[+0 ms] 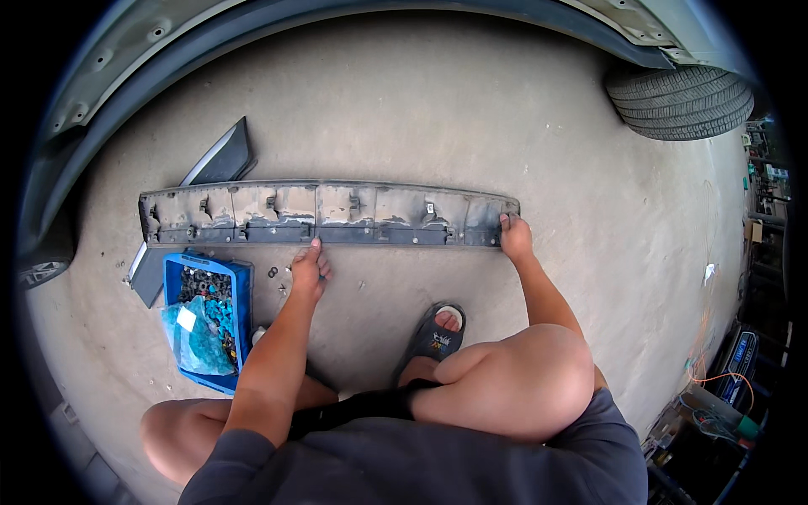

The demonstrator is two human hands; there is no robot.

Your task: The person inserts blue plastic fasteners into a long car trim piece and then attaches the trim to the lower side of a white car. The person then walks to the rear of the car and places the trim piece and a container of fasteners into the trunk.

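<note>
A long dark plastic trim panel [345, 210], with clips and dusty patches along it, lies crosswise on the floor. My right hand [515, 236] grips its right end. My left hand [310, 272] is closed at its lower edge, a fingertip touching it; what the fingers hold, if anything, is hidden. Under the panel's left part, a dark angled piece with a bright strip [218, 156] sticks out. A blue bin [243, 305] of small fasteners, with a bag of teal pieces [198, 341] in it, stands left of my left forearm.
A car body edge [126, 67] arches overhead, with a tire [673, 105] at upper right and a wheel [46, 265] at far left. Small loose parts [273, 272] lie near the bin. Shelving, tools and an orange hose [741, 377] line the right side. My sandalled foot [433, 337] rests below the panel.
</note>
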